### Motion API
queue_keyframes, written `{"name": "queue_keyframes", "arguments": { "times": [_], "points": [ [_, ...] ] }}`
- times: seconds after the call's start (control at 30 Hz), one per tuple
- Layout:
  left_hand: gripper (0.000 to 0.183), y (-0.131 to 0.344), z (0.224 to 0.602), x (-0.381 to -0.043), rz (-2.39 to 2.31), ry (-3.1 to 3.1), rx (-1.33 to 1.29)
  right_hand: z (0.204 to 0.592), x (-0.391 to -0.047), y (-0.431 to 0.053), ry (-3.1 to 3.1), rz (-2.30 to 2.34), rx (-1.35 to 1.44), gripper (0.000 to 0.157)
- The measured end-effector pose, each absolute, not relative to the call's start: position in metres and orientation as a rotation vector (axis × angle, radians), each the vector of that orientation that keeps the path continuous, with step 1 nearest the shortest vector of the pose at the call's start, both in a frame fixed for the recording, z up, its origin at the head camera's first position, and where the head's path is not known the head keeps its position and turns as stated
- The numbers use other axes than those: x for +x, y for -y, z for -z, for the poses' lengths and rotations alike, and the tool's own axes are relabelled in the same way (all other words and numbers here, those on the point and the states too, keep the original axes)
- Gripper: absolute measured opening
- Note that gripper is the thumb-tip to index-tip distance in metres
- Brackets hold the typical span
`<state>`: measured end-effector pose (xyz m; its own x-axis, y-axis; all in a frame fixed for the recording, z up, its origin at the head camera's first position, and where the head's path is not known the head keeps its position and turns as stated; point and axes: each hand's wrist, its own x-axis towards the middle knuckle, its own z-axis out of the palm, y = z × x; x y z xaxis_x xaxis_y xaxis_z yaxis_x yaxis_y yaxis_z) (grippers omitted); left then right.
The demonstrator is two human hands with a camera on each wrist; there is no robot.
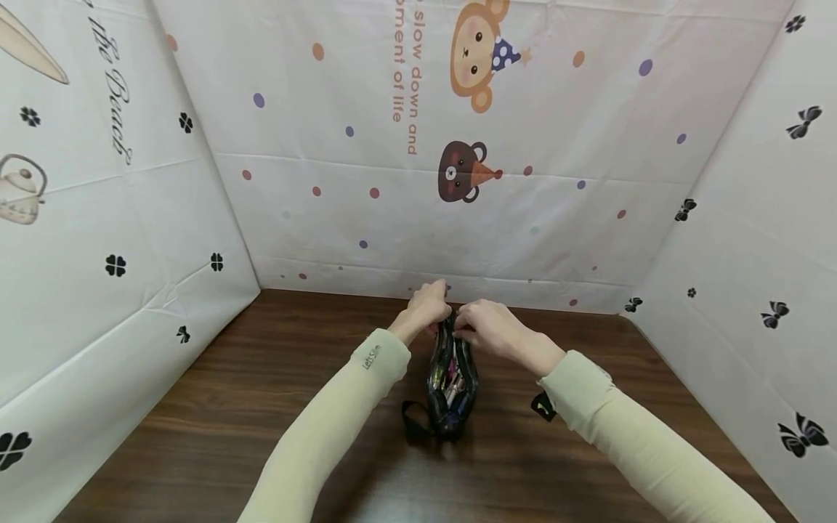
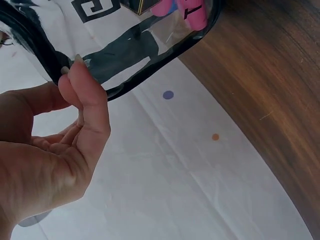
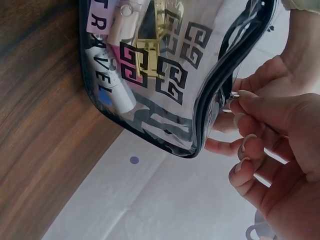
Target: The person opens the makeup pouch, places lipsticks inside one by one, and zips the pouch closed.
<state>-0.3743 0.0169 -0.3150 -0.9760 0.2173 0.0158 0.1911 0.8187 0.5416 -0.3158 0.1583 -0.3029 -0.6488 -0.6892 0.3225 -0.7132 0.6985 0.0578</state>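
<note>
A clear toiletry bag (image 1: 472, 381) with black trim stands on the table, its top open lengthwise. Small items show inside, among them a white tube (image 3: 117, 90), a gold-coloured piece (image 3: 147, 62) and a pink tube (image 2: 195, 16). At the bag's far end, my left hand (image 1: 426, 309) pinches the black zipper edge (image 2: 45, 55) between thumb and finger. Opposite it, my right hand (image 1: 493, 328) pinches a small metal zipper pull (image 3: 233, 96); its other fingers are loosely bent. Black print and the letters "TRAVEL" mark the clear side.
A black strap loop (image 1: 412, 421) lies at the bag's near left. The brown wooden table (image 1: 281, 341) meets a printed white sheet (image 1: 314, 232) close behind the hands. More white sheeting (image 1: 739, 290) rises on the right and left sides.
</note>
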Motion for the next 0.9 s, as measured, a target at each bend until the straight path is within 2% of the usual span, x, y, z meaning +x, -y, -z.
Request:
{"name": "queue_keyframes", "arguments": {
  "times": [0.13, 0.37, 0.9],
  "points": [
    [0.027, -0.0171, 0.3163, -0.3752, -0.876, -2.974, 0.334, 0.3014, -0.3155, -0.1602, 2.595, -0.112, 1.102, 0.011],
    [0.06, -0.0185, 0.3153, -0.3715, -0.765, -2.929, 0.298, 0.3, -0.3185, -0.1639, 2.636, -0.159, 1.058, 0.007],
    [0.058, -0.0184, 0.3201, -0.3751, -0.807, -2.999, 0.355, 0.3043, -0.3138, -0.1662, 2.568, -0.163, 1.162, 0.011]
  ]
}}
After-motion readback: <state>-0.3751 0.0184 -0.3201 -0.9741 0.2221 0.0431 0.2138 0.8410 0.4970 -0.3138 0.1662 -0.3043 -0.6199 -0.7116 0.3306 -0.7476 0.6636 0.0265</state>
